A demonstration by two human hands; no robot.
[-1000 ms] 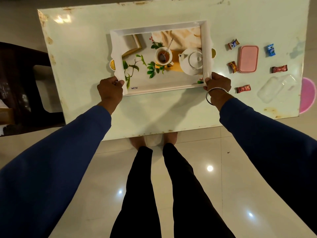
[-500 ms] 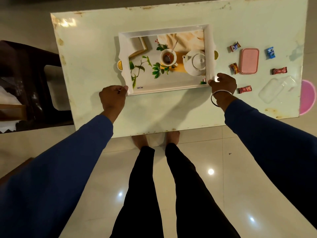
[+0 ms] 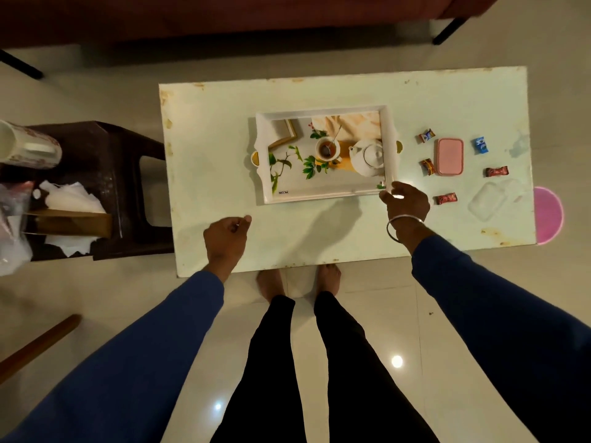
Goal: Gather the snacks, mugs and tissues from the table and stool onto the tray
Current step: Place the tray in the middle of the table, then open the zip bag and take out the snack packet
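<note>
barely begun — the tray [image 3: 323, 197], a white rimmed rectangle printed with a tea set, lies bare on the table [image 3: 224, 155]. the right hand [image 3: 406, 203] touches its near corner, fingers loose; the left hand [image 3: 225, 238] hangs loosely curled, empty. wrapped snacks [image 3: 446, 198] lie just right of the right hand — a mug [image 3: 28, 145] and tissues [image 3: 72, 199] sit far left on the stool [image 3: 105, 155].

The table [image 3: 224, 148] is pale mint green with rusty brown stains along its edges. The tray [image 3: 323, 198] has a white rim and a printed picture of a white teapot, a cup of brown tea and green leaves. Beside it lie a pink box [image 3: 450, 156], 3 red-brown wrapped snacks [image 3: 445, 198] and 1 blue snack [image 3: 480, 145]. The stool [image 3: 105, 161] is dark brown, carrying white tissues [image 3: 72, 195]. Both sleeves are blue.
</note>
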